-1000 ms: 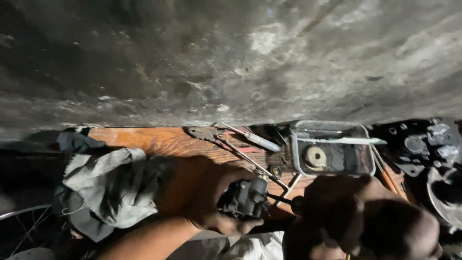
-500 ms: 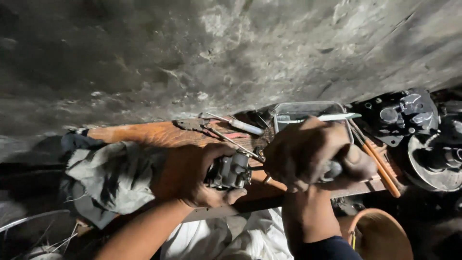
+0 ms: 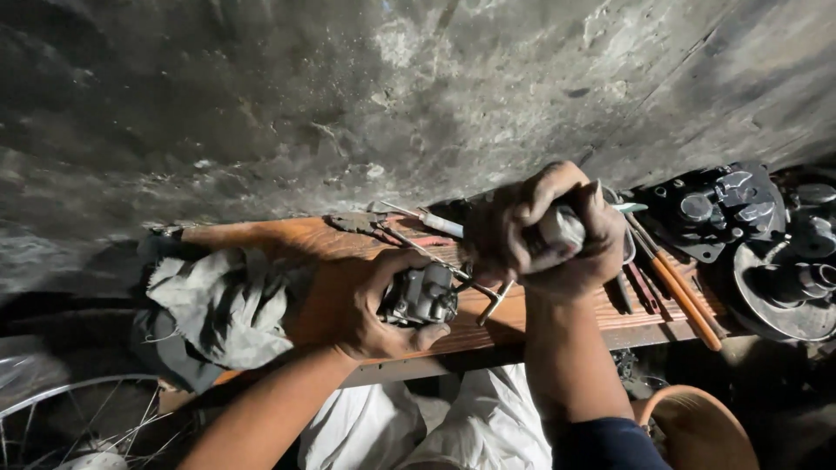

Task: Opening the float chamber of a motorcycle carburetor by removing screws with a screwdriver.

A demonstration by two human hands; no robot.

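Head view shows the left hand (image 3: 366,305) clamped around a small grey metal engine part (image 3: 422,296) on the wooden bench (image 3: 287,239). From that part, the right hand (image 3: 544,231) sits at two o'clock, fist closed on a pale tool handle (image 3: 562,231); its thin shaft slants down toward eight o'clock, nearly reaching the part.

Your right hand (image 3: 544,228) hides most of the grey handle (image 3: 560,231) it grips, so you cannot tell what tool it is. Your left hand (image 3: 366,305) covers the near side of the metal part (image 3: 424,294). The wheel (image 3: 61,418) and engine parts (image 3: 784,252) are cut off at the edges.
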